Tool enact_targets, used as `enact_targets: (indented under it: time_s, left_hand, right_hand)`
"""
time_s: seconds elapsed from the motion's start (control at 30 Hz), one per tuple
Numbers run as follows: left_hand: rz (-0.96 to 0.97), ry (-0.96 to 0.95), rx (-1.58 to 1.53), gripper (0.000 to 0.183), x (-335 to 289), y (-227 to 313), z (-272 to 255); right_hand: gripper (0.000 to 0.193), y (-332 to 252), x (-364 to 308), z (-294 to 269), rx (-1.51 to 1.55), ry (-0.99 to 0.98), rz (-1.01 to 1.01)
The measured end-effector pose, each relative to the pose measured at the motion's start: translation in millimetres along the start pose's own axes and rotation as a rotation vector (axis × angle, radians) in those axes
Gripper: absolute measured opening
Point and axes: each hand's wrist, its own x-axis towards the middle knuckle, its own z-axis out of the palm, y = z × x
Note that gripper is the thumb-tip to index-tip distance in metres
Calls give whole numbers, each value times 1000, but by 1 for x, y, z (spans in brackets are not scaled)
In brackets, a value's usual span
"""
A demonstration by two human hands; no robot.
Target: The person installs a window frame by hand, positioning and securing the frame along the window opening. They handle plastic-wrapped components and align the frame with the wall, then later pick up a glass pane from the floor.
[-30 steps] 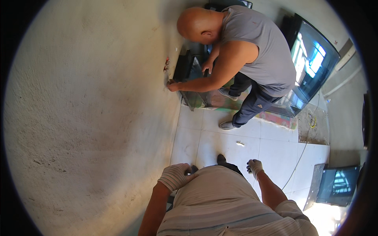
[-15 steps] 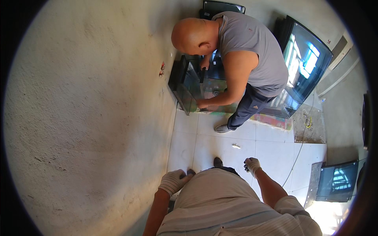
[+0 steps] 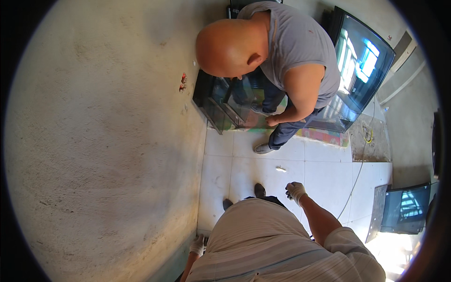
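My right hand (image 3: 296, 191), in a pale knit glove with dark fingertips, hangs over the tiled floor. Its fingers are loosely curled and a little apart, with no object visible in them. Low beside my left hip is my left hand (image 3: 197, 245), gloved too, next to a small dark object partly covered by my shirt. Its fingers are mostly hidden. Ahead, a co-worker (image 3: 300, 51) in a grey sleeveless top bends over several dark-edged glass panels (image 3: 221, 110) standing by the left wall. One hand of the co-worker (image 3: 271, 121) is near the knee.
A rough plaster wall (image 3: 103, 141) rises on my left. Large curved glass panes (image 3: 350, 75) lean at the back right, with a colourful mat (image 3: 324, 136) under them. A cable (image 3: 353, 190) crosses the floor. Another glass pane (image 3: 405, 209) stands at the right. A small pale scrap (image 3: 281, 169) lies on the tiles.
My left hand has dropped back beside my hip. The right one has shifted slightly up and left. The co-worker has leaned closer, and the near hand has left the panels.
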Motion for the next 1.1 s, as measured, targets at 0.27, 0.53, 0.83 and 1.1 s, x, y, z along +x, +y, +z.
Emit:
enact_targets:
  time_s: [0.27, 0.53, 0.83, 1.1]
  left_hand:
    - [106, -54, -330, 27, 58, 15, 18]
    - [54, -85, -368, 28, 59, 35, 3]
    - [99, -111, -174, 24, 63, 20, -5]
    - [157, -99, -105, 25, 75, 41, -8]
  right_hand:
    - [25, -9, -3, 7, -27, -38, -5]
    - [24, -14, -12, 17, 24, -24, -34]
    - [26, 26, -22, 14, -28, 35, 51]
    - [31, 15, -51, 23, -6, 53, 73]
